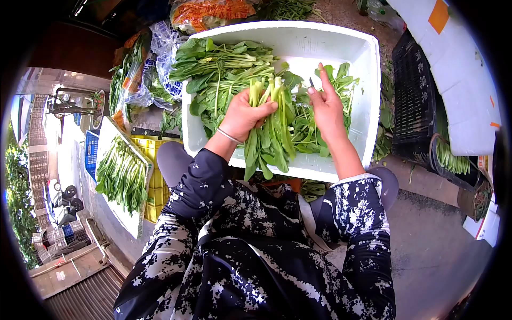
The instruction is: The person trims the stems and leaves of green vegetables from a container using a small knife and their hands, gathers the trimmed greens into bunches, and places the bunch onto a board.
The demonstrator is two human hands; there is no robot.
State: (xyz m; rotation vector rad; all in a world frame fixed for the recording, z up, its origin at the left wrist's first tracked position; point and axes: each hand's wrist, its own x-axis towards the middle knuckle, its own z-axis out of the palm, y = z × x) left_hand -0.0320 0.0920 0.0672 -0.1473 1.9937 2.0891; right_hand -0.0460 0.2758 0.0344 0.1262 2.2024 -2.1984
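Observation:
My left hand [241, 118], with a bangle on the wrist, is closed around a bunch of leafy greens [274, 125]. Their pale cut stems point up and away from me, and the leaves hang down toward my lap. To the right, my right hand [326, 109] grips a small knife [311, 82]; only a short dark piece of its blade shows by the thumb, and the index finger is stretched out. Both hands are over a white foam box [368, 98]. More greens [224, 64] lie in its left part, and loose leaves are below my right hand.
At the left, trimmed greens [125, 170] lie in a row on a white foam lid, beside a yellow crate [154, 178]. Plastic-wrapped vegetables [160, 69] are behind. A black crate [416, 101] and white foam boxes [453, 58] stand at the right.

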